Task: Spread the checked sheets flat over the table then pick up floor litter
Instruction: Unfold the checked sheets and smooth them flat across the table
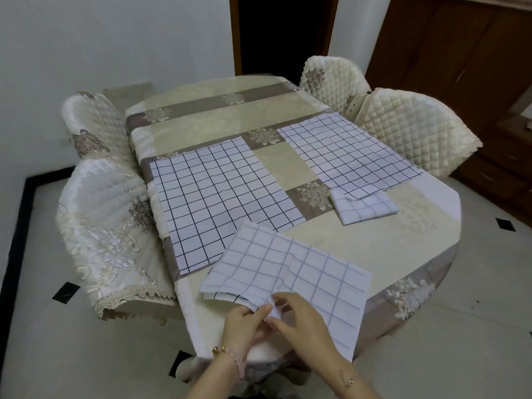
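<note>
A partly folded checked sheet point(288, 269) is laid at the near end of the table point(374, 246), and its near hem is pinched by both hands. A fold of the cloth is gripped between thumb and fingers of the left hand point(247, 323), and the same hem is pinched just beside it by the right hand point(299, 321). Its far corner is laid over a flat sheet point(218, 197) spread on the table's left half. Another spread sheet point(348, 156) is seen on the right half, its near edge overlapping a small folded sheet point(364, 210). Quilted chairs point(106, 226) are drawn up on both sides, above a pale tiled floor point(57, 355).
</note>
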Demonstrator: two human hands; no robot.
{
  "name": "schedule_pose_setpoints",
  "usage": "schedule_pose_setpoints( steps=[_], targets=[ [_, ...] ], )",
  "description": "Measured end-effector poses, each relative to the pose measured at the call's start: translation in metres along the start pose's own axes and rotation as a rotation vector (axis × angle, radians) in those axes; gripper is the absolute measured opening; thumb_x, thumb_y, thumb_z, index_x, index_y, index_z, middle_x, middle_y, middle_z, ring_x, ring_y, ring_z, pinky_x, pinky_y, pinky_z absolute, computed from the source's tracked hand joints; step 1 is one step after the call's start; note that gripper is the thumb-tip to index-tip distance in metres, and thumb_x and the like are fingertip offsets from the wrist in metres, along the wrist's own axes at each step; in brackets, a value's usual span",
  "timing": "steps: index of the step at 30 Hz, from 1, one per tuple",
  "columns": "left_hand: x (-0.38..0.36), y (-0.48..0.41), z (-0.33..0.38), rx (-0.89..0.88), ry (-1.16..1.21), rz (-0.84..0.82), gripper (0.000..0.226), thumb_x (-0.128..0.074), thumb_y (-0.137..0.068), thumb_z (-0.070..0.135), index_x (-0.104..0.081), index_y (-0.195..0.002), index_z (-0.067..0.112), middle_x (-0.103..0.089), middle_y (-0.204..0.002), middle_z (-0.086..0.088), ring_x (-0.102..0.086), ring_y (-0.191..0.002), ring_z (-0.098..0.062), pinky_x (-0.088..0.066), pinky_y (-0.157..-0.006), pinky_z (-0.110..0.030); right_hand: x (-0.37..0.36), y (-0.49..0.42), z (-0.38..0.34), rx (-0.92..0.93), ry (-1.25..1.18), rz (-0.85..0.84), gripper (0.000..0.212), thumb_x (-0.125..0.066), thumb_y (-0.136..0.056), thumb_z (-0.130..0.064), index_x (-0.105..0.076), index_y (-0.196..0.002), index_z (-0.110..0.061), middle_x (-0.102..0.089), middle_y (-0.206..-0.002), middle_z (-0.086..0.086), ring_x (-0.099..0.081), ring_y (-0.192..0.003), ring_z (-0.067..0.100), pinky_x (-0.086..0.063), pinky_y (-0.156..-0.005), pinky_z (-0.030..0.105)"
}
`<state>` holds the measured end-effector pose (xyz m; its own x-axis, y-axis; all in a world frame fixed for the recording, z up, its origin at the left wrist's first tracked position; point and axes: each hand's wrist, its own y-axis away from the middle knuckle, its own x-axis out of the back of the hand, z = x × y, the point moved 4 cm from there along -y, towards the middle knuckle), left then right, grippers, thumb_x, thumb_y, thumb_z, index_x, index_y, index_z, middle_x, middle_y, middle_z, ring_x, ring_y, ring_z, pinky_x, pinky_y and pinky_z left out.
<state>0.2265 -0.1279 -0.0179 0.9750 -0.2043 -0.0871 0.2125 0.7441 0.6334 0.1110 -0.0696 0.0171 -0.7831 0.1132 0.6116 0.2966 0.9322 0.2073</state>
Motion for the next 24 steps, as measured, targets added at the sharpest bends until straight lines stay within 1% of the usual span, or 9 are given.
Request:
schedule_pose_setpoints(
  steps=[2,4,6,10,13,15,18,21,24],
  targets=[
    [-0.002,0.002,0.002,-0.018,-0.013,0.002,0.027,-0.07,-0.081,0.002,-0.051,-0.062,0.002,-0.057,-0.055,-0.011,-0.06,-0.05,-0.017,-0.053,-0.047,-0.023,0.002,0.0,-0.004,-0.015,0.007,0.013,0.023,-0.06,-0.08,-0.046,-0.044,-0.096,-0.052,-0.056,-0.107,-0.028,-0.052,-0.101,-0.006,-0.043,-0.087,0.015],
    [-0.004,0.003,0.006,-0.034,-0.021,-0.002,0.033,-0.071,-0.081,0.001,-0.049,-0.057,0.006,-0.057,-0.045,-0.003,-0.06,-0.048,-0.016,-0.054,-0.049,-0.025,0.003,-0.001,-0.004,-0.027,0.011,0.022,0.018,-0.061,-0.077,-0.045,-0.047,-0.086,-0.053,-0.058,-0.1,-0.027,-0.054,-0.096,-0.007,-0.043,-0.082,0.013],
    [-0.005,0.006,0.008,-0.036,-0.022,-0.03,0.031,-0.071,-0.081,0.001,-0.05,-0.058,0.006,-0.058,-0.045,-0.003,-0.061,-0.049,-0.017,-0.055,-0.051,-0.027,0.005,-0.002,-0.004,-0.044,-0.011,0.039,0.012,-0.063,-0.074,-0.044,-0.057,-0.085,-0.045,-0.062,-0.094,-0.024,-0.056,-0.091,-0.006,-0.044,-0.078,0.013],
    [-0.007,0.01,0.014,-0.052,-0.024,-0.124,0.015,-0.07,-0.082,0.005,-0.067,-0.086,-0.009,-0.074,-0.083,-0.022,-0.073,-0.079,-0.031,-0.06,-0.073,-0.04,0.01,-0.003,-0.003,-0.049,-0.108,0.065,0.008,-0.065,-0.077,-0.038,-0.068,-0.084,-0.035,-0.068,-0.086,-0.021,-0.061,-0.085,0.0,-0.051,-0.076,0.021],
    [-0.007,0.009,0.018,-0.094,-0.027,-0.147,0.016,-0.069,-0.082,0.005,-0.069,-0.09,-0.008,-0.074,-0.084,-0.021,-0.073,-0.079,-0.029,-0.059,-0.07,-0.037,0.015,-0.004,-0.003,-0.032,-0.141,0.068,0.008,-0.064,-0.081,-0.034,-0.071,-0.085,-0.033,-0.071,-0.082,-0.017,-0.065,-0.083,0.001,-0.053,-0.076,0.023],
    [-0.008,0.01,0.024,-0.118,-0.044,-0.165,0.014,-0.07,-0.082,0.007,-0.071,-0.09,-0.004,-0.075,-0.086,-0.02,-0.073,-0.082,-0.03,-0.059,-0.075,-0.04,0.021,-0.006,-0.003,-0.02,-0.156,0.094,0.01,-0.062,-0.085,-0.033,-0.072,-0.084,-0.03,-0.072,-0.08,-0.014,-0.066,-0.081,0.0,-0.053,-0.076,0.023],
    [0.001,0.007,0.034,-0.156,-0.07,-0.15,0.017,-0.069,-0.083,0.007,-0.069,-0.095,-0.004,-0.075,-0.091,-0.016,-0.072,-0.088,-0.03,-0.058,-0.081,-0.043,0.039,-0.009,0.001,-0.037,-0.238,0.21,0.011,-0.061,-0.088,-0.027,-0.069,-0.082,-0.029,-0.071,-0.077,-0.011,-0.063,-0.076,0.0,-0.05,-0.069,0.016],
    [0.018,0.003,0.053,-0.214,-0.101,-0.094,0.027,-0.068,-0.085,0.013,-0.061,-0.097,-0.009,-0.066,-0.088,-0.014,-0.065,-0.086,-0.027,-0.055,-0.085,-0.045,0.066,-0.015,0.01,-0.06,-0.344,0.332,0.01,-0.057,-0.092,-0.021,-0.063,-0.085,-0.024,-0.061,-0.069,-0.005,-0.052,-0.059,0.0,-0.04,-0.057,0.012],
    [0.04,0.0,0.078,-0.299,-0.105,-0.037,0.023,-0.063,-0.088,0.014,-0.061,-0.095,-0.007,-0.064,-0.086,-0.014,-0.063,-0.082,-0.023,-0.056,-0.079,-0.041,0.102,-0.022,0.021,-0.077,-0.369,0.487,0.012,-0.052,-0.094,-0.011,-0.059,-0.086,-0.017,-0.058,-0.072,-0.004,-0.05,-0.063,0.001,-0.039,-0.056,0.01]
  ],
)
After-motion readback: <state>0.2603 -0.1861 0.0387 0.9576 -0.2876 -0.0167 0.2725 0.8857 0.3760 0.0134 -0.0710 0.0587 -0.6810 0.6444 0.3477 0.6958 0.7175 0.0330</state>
